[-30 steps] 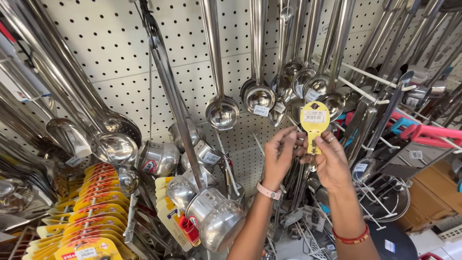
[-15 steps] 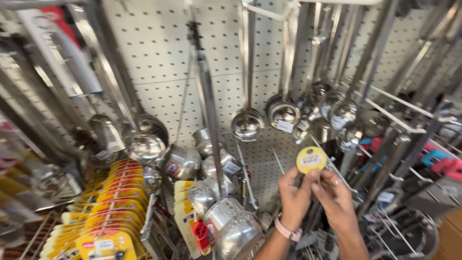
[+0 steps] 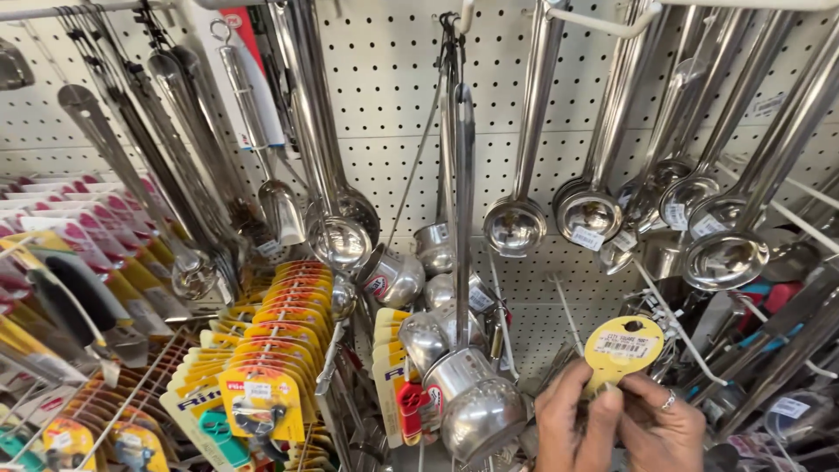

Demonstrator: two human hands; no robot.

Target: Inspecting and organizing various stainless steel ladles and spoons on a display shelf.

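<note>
Both hands pinch a yellow tag low on the right of the pegboard display.

The yellow tag (image 3: 622, 348), round with a barcode sticker, stands upright just above the knuckles, its narrow stem running down between the hands. The left hand (image 3: 575, 426) grips the stem with closed fingers; the right hand (image 3: 664, 421), ring on one finger, closes on its lower right edge. Steel ladles (image 3: 516, 223) hang above on the pegboard (image 3: 384, 105).

Open: bare pegboard patch (image 3: 533, 315) above left hand (image 3: 572, 428) | Blocked left: steel measuring cups (image 3: 468, 398) | Blocked right: white hook rods (image 3: 677, 328), hanging ladles (image 3: 725, 253) beside right hand (image 3: 664, 428)
</note>
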